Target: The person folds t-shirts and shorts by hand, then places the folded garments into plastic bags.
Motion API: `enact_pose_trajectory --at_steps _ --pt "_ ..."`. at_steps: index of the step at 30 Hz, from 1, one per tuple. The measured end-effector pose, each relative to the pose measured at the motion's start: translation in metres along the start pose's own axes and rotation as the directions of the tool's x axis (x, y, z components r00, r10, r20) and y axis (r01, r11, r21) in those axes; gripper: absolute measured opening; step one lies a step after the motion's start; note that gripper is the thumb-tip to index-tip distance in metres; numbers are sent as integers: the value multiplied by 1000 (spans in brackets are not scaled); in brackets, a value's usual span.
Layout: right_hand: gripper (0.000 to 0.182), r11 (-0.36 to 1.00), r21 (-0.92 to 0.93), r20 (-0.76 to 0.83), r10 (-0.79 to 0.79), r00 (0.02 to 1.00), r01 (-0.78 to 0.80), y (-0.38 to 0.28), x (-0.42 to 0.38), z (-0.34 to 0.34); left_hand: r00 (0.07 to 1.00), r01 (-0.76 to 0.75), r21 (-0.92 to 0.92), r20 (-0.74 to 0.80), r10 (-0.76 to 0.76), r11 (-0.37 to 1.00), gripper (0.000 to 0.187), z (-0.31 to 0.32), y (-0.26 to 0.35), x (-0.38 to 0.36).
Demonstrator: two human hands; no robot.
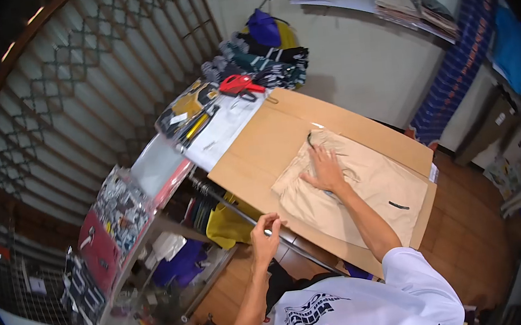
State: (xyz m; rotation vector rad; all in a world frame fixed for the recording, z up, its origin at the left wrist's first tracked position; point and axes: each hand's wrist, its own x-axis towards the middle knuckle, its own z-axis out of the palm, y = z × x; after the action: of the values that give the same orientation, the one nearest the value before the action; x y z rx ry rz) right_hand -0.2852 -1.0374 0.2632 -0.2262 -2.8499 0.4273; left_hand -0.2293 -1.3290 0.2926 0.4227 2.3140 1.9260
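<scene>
At frame centre, the right hand (325, 169) is pressed flat, fingers spread, on the beige garment (364, 186). Lower centre, a small object, unidentifiable, is pinched in the left hand (264, 236).

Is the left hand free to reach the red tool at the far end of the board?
Probably not without leaning: the left hand sits near the body, and the red tool lies far across the board. Nothing blocks the way.
</scene>
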Motion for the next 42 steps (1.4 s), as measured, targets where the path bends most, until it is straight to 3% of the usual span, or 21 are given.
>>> enact_pose_trajectory --at_steps 3,5,7,9,11,13,15,17,18,20,21,23,24,26,30,32,34,38,42 --pt "101 1000 15 -19 24 1000 -24 -3 6 4 994 -50 28 95 47 998 20 16 4 54" --pt "100 998 56 -36 -10 999 12 -5 13 9 981 -161 120 127 146 980 23 26 3 91" --pt "101 999 49 -61 23 998 -20 -8 17 12 969 -162 115 205 136 980 25 33 -11 127" --pt "101 998 57 -39 -3 999 6 -10 27 13 937 -306 241 246 247 921 27 43 -25 168" --pt "96 997 65 -60 36 998 -33 -13 30 9 917 -315 218 321 236 924 33 55 -31 195" --pt "89 976 208 -50 75 996 -63 -13 33 10 899 -385 388 364 245 837 34 68 -29 214" --pt "82 964 243 -101 136 986 -108 -15 30 3 891 -367 382 406 203 848 34 80 -24 225" --pt "74 893 440 -209 207 956 -97 -19 25 -6 885 -339 392 442 148 855 34 83 -25 230" --pt "74 892 436 -211 230 950 -119 -20 22 -8 876 -357 379 452 166 854 32 85 -28 233" --pt "61 854 466 -341 413 845 -230 -23 10 -12 858 -380 356 481 182 854 31 87 -30 236" --pt "61 851 464 -341 429 836 -248 -25 2 -18 854 -375 319 483 192 870 30 85 -29 236" --pt "52 832 427 -458 537 708 -355 -26 -15 -31 848 -370 278 492 200 886 28 83 -34 241" --pt "52 828 427 -456 545 704 -364 -27 -25 -37 872 -297 245 464 158 923 27 82 -37 244" --pt "50 760 397 -533 647 544 -515 -23 -49 -44 891 -217 209 441 107 953 25 80 -41 252" --pt "51 694 214 -598 650 469 -688 -9 -96 -45 872 -203 191 482 88 960 27 74 -20 259" --pt "54 452 166 -535 788 305 -876 -10 -110 -49 864 -158 203 503 36 966 28 78 -15 262" --pt "55 413 115 -510 805 303 -904 -7 -121 -34 850 -222 259 524 57 940 35 83 -19 266" --pt "59 351 21 -469 831 300 -936 -11 -115 -29 816 -168 219 578 11 961 41 87 -33 274" --pt "57 367 44 -467 830 306 -929 -17 -107 -29 861 -166 133 503 77 977 40 73 -39 279"
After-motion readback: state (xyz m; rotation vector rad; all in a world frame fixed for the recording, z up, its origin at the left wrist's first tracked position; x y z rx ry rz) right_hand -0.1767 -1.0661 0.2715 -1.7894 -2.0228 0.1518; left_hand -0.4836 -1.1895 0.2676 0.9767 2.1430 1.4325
